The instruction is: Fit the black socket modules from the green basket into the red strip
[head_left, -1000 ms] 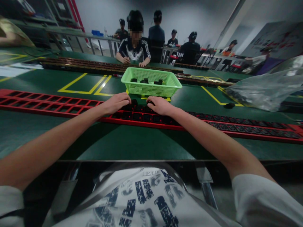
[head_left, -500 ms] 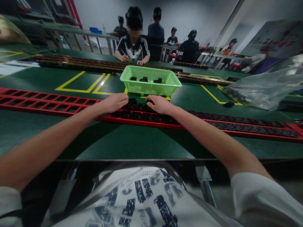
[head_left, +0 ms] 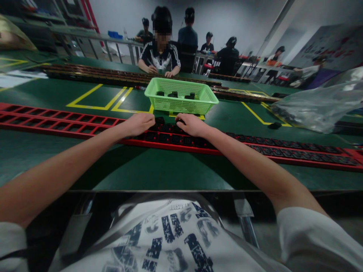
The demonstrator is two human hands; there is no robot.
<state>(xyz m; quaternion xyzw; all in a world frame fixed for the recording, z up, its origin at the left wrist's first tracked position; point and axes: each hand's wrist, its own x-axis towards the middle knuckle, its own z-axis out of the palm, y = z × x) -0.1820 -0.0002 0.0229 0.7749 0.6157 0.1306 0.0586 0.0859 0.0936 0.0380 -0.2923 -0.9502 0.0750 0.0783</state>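
A long red frame (head_left: 64, 126) with two rows of square slots lies across the table. Black square parts (head_left: 176, 139) fill its slots from the middle to the right. My left hand (head_left: 140, 124) is closed over the far row, its fingertips beside a raised black part (head_left: 159, 121); what the fingers pinch is hidden. My right hand (head_left: 190, 124) curls over the same row with thumb and fingers closed on a dark part, mostly covered by the hand. Just beyond both hands stands a light green plastic basket (head_left: 184, 102) with a few black parts inside.
At the right lies a clear plastic bag (head_left: 314, 102) of dark parts, with one loose black piece (head_left: 274, 125) near it. Dark long strips (head_left: 96, 74) are laid across the far side. A person (head_left: 160, 56) sits opposite; others work behind. Yellow tape marks the green table (head_left: 159, 170).
Both hands stay almost in the same place over the frame. The whole view has shifted very slightly; the basket and frame have not visibly moved.
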